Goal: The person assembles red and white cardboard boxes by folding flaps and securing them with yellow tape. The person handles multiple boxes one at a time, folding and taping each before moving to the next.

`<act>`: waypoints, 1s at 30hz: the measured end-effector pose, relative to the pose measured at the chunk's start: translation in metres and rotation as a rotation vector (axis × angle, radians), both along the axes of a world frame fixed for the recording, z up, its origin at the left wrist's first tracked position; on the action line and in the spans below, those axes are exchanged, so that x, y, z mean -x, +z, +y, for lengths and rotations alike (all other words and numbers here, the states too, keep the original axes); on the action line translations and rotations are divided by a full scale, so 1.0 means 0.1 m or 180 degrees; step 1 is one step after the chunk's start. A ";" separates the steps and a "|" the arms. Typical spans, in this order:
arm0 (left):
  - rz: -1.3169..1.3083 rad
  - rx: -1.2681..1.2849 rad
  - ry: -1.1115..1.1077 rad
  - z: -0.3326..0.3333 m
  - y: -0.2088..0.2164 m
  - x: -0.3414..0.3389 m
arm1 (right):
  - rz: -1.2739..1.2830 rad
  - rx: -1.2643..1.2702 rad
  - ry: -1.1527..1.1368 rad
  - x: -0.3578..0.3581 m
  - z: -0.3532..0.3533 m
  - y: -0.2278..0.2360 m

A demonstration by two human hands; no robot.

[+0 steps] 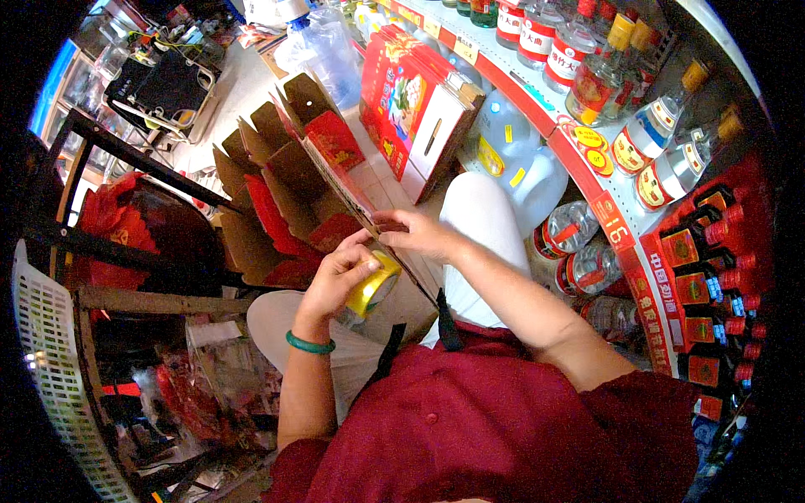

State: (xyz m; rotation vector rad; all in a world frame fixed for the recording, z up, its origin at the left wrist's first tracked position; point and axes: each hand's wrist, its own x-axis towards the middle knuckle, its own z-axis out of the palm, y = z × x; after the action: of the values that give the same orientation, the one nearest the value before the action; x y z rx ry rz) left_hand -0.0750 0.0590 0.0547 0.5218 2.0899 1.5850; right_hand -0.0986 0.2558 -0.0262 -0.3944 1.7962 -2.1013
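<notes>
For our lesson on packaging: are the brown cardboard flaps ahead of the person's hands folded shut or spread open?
Spread open. The brown cardboard flaps stand up and apart, with red panels showing between them.

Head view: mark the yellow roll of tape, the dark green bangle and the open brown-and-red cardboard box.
Yellow roll of tape (382, 282): head view, its yellow surface.
Dark green bangle (310, 346): head view, front of its band.
Open brown-and-red cardboard box (291, 171): head view, a brown panel.
</notes>
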 end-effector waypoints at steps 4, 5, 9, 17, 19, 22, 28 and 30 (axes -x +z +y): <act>-0.0045 -0.0085 -0.0136 -0.03 -0.05 -0.01 | 0.0039 -0.0367 0.0769 -0.14 0.12 0.18; -0.0065 -0.0071 -0.0193 -0.02 -0.07 0.00 | 0.0126 -0.0438 0.0755 -0.16 0.15 0.16; -0.0124 -0.0082 -0.0356 -0.02 -0.15 0.03 | 0.0089 -0.0391 0.0776 -0.24 0.19 0.21; -0.0667 -0.0290 -0.0211 -0.24 -0.20 0.15 | 0.0351 -0.0785 0.0412 -0.22 0.21 -0.03; -0.0605 -0.0317 -0.0218 -0.29 -0.24 0.18 | 0.0677 -0.1515 0.0080 -0.26 0.20 -0.03; -0.0710 -0.0496 -0.0145 -0.37 -0.20 0.16 | 0.0981 -0.3013 -0.0659 -0.36 0.06 0.43; -0.0934 -0.0723 -0.0247 -0.52 0.00 0.38 | 0.1192 -0.3013 -0.1420 -0.08 0.23 0.57; -0.1154 -0.0958 -0.0250 -0.51 0.11 0.43 | 0.1244 -0.2976 -0.1724 0.06 0.23 0.69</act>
State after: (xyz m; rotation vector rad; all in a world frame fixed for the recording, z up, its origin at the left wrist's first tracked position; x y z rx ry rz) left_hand -0.1176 0.0079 0.0656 0.3747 1.5598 1.8046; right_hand -0.1048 0.2792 0.0426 -0.0492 3.1132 -1.2113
